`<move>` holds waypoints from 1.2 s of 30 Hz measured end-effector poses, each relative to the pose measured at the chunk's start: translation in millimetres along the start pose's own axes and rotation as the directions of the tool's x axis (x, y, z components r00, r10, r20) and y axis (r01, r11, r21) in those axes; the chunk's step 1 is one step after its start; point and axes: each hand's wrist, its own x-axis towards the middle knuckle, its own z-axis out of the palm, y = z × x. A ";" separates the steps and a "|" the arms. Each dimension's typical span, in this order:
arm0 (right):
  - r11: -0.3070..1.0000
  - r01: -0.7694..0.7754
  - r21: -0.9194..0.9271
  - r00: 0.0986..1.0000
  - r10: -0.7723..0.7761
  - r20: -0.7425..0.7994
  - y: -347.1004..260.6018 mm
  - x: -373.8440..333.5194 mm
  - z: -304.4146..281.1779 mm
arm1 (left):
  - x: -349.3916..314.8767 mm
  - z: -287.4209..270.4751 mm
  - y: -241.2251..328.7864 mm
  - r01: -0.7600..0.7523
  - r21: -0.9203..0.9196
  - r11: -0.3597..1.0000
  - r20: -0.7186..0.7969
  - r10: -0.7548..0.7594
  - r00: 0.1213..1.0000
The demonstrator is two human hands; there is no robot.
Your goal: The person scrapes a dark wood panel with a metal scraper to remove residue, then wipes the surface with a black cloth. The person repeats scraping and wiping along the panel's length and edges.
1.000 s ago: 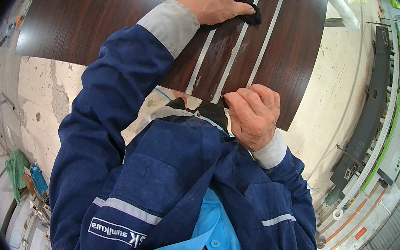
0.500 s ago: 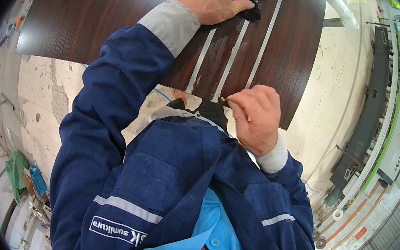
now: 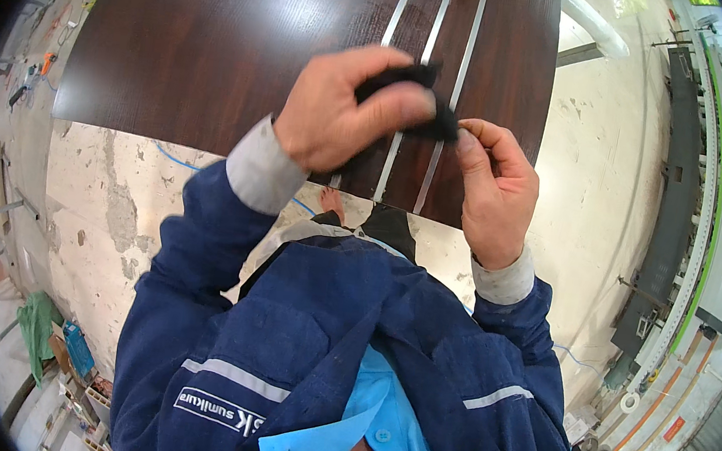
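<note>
A bunched black cloth is in my left hand, between the thumb and the fingers, slightly blurred. My right hand pinches with thumb and forefinger at the right end of this cloth. Both hands are over the near part of a dark brown wood-grain panel. Three thin pale strips run lengthwise across the panel, and the cloth and left hand cover part of them.
Past the panel's near edge lies a worn, pale floor with a blue hose on it. A long grey and white machine with a green line stands at the right. Green fabric and a metal frame are at the left.
My left hand has drawn back toward me with the black cloth. My right hand has risen from the panel's near edge, moving right and away from me to meet the cloth.
</note>
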 end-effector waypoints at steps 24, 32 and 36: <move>0.930 0.365 0.037 0.833 -0.344 0.433 -15.2 -34.2 106.1 | -203.2 -72.4 44.0 0.623 0.147 0.768 -0.463 -0.503 0.730; 0.964 0.267 0.020 0.872 -0.250 0.422 -13.4 -33.2 102.3 | -179.8 -57.3 41.4 0.456 0.089 0.885 -0.283 -0.417 0.864; 0.965 0.259 0.046 0.848 -0.250 0.467 -14.4 -35.5 107.3 | -165.4 -47.6 33.2 0.399 0.090 0.913 -0.280 -0.361 0.889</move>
